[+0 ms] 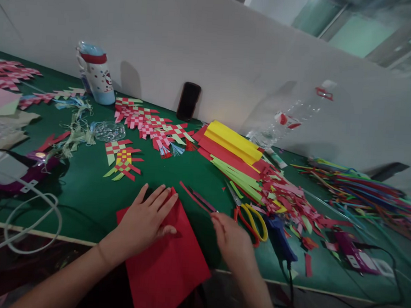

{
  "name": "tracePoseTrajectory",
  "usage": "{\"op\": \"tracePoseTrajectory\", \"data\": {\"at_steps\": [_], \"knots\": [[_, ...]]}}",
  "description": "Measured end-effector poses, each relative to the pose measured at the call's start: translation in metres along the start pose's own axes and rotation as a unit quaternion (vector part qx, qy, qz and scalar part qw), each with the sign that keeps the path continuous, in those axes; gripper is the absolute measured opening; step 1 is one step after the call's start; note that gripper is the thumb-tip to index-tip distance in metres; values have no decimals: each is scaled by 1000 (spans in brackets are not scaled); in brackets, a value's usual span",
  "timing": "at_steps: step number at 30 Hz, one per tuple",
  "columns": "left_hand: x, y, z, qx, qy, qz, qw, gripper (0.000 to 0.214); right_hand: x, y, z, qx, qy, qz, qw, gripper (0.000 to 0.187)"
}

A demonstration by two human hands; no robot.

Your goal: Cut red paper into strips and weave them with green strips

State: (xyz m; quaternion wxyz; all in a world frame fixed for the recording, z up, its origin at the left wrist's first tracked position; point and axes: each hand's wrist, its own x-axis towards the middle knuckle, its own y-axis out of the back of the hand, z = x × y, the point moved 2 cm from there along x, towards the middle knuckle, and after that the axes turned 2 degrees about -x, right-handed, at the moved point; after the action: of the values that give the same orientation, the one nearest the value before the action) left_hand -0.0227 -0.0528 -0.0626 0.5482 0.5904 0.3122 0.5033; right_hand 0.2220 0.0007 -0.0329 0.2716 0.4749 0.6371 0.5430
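My left hand (149, 218) lies flat with fingers spread on a sheet of red paper (172, 267), which hangs over the table's front edge. To its right, my right hand (233, 240) is closed in a pinch at the near end of a thin red paper strip (193, 195). Close beside that strip lies a slim purple tool (205, 201) with a dark tip; its kind is unclear. Scissors (248, 218) with yellow and orange handles rest just beyond my right hand, next to a blue glue gun (281, 236).
Woven paper fish (152, 123) lie at the back, near a bottle (97, 75) and a phone (188, 101). Yellow paper (232, 141), green strips (237, 176) and red scraps (286, 195) lie right of centre. A clear plastic bottle (286, 119) leans there. White cable (32, 227) loops at left.
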Motion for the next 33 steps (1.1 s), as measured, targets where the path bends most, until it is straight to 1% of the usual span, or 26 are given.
{"op": "tracePoseTrajectory", "data": {"at_steps": [2, 5, 7, 9, 12, 14, 16, 18, 22, 25, 27, 29, 33], "knots": [[-1, -2, -3, 7, -6, 0, 1000, 72, 19, 21, 26, -36, -50, 22, 998, 31], [-3, -7, -4, 19, -16, 4, 1000, 72, 51, 52, 63, -71, -99, 50, 991, 37], [-4, -9, -4, 23, -19, 10, 1000, 71, 70, 63, 82, -87, -123, 43, 988, 41], [-4, -9, -4, 23, -21, 14, 999, 69, 84, 62, 93, -92, -126, 13, 988, 37], [-5, -9, -4, 21, -20, 13, 1000, 65, 94, 49, 101, -93, -120, -23, 988, 29], [-5, -8, -4, 21, -19, 13, 1000, 64, 96, 44, 104, -90, -120, -31, 988, 20], [-5, -6, -3, 19, -22, 15, 999, 64, 96, 47, 107, -77, -120, -31, 989, 21], [-4, -5, -3, 19, -22, 18, 999, 63, 97, 59, 111, -56, -116, -23, 991, 29], [-4, -4, -2, 25, -22, 20, 999, 61, 102, 91, 120, -25, -121, 21, 992, 43], [-4, -4, -3, 28, -26, 22, 999, 61, 110, 106, 127, -36, -149, 78, 985, 48], [-4, -5, -3, 28, -28, 24, 999, 61, 120, 108, 131, -61, -169, 121, 976, 45], [-4, -6, -3, 27, -29, 26, 999, 62, 132, 105, 134, -92, -180, 152, 967, 39], [-4, -6, -3, 22, -24, 37, 999, 62, 162, 95, 138, -135, -196, 177, 955, 33]]}}
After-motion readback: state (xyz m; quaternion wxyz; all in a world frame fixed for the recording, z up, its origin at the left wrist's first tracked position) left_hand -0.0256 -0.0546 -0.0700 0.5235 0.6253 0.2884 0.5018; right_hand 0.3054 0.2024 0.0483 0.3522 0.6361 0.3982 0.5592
